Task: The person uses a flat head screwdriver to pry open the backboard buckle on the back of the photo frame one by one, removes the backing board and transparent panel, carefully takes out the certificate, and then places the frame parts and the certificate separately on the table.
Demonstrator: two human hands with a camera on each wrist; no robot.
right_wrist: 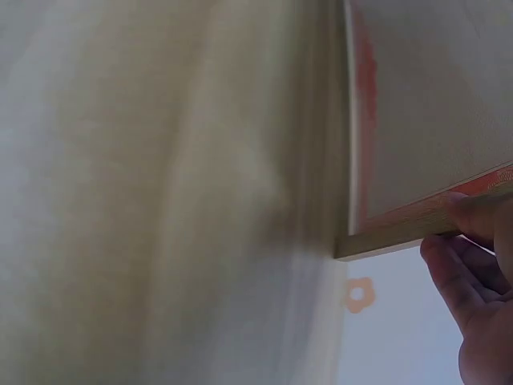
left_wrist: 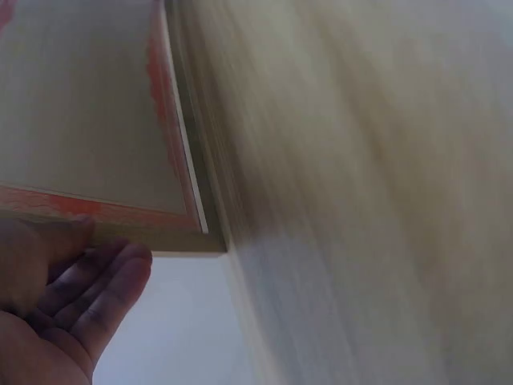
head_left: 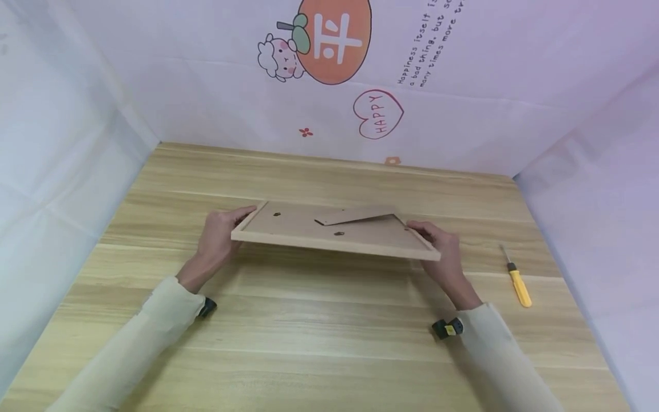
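A wooden picture frame (head_left: 334, 245) is held above the table with its brown backing board (head_left: 293, 226) facing up. Its stand flap (head_left: 357, 215) is tilted up from the board, and small dark clips show on the backing. My left hand (head_left: 218, 234) grips the left side of the frame, and my right hand (head_left: 440, 249) grips the right side. From below, the left wrist view shows a pale print with a red border (left_wrist: 172, 120) on the front. In the right wrist view, thumb and fingers pinch the frame's edge (right_wrist: 393, 237).
A yellow-handled screwdriver (head_left: 520, 286) lies on the wooden table (head_left: 309, 337) at the right. White printed cloth (head_left: 216, 103) hangs at the back, with plain cloth at both sides.
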